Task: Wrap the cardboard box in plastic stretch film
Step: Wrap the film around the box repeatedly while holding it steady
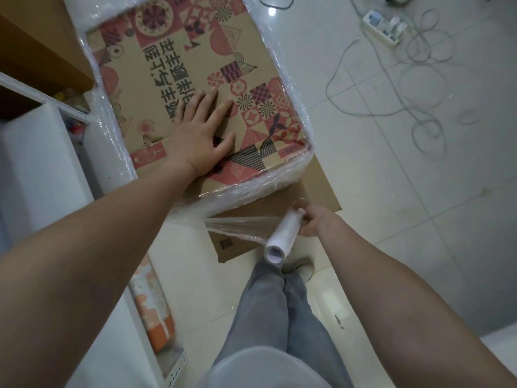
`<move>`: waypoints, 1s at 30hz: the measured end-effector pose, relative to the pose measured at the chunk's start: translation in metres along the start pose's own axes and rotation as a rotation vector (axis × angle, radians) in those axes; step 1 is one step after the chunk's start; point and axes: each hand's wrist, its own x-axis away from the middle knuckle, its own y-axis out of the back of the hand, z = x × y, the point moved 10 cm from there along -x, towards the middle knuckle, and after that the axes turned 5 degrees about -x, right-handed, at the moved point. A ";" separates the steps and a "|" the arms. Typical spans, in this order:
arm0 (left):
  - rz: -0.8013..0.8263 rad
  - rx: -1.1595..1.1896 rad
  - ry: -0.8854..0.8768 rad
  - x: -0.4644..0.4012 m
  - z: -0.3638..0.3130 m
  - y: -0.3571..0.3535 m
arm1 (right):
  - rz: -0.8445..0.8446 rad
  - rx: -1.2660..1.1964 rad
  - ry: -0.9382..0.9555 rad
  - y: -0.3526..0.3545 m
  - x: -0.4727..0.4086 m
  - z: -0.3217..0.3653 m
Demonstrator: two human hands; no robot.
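A large cardboard box (pixel 173 60) with red and black printed patterns stands in front of me, its sides banded with clear stretch film (pixel 246 189). My left hand (pixel 202 133) lies flat on the box top, fingers spread. My right hand (pixel 314 219) grips the far end of a white stretch film roll (pixel 282 236) below the box's near corner. A taut sheet of film (pixel 237 225) runs from the roll leftward to the box's near side.
A flat plain cardboard piece (pixel 321 189) lies on the tiled floor under the box. White shelving (pixel 42 152) with goods stands at left. Cables (pixel 419 88) and a power strip (pixel 383 26) lie on the floor at right. My legs (pixel 279 309) are below.
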 end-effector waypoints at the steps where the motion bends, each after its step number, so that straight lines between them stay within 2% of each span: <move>1: 0.002 0.001 0.001 0.000 0.001 0.001 | 0.010 -0.032 0.015 0.003 -0.002 0.002; 4: 0.009 -0.006 0.002 0.001 0.004 -0.001 | -0.006 -0.067 0.019 -0.001 -0.006 0.004; 10: 0.035 -0.016 0.007 0.000 0.005 -0.002 | -0.057 0.157 -0.070 -0.005 0.006 0.015; 15: 0.072 0.001 0.004 -0.004 0.003 -0.003 | -0.118 0.101 -0.076 0.017 0.012 0.033; 19: 0.126 -0.010 0.017 -0.007 0.001 0.001 | -0.040 0.086 -0.043 -0.002 0.008 0.040; 22: 0.161 0.027 0.092 -0.014 -0.001 0.007 | -0.034 0.226 -0.054 -0.003 0.004 0.041; 25: 0.131 0.013 0.213 -0.017 -0.011 0.004 | -0.097 0.281 -0.060 0.009 0.008 0.050; 30: 0.067 -0.016 0.277 -0.009 -0.012 -0.001 | -0.128 0.105 -0.119 0.024 0.005 0.053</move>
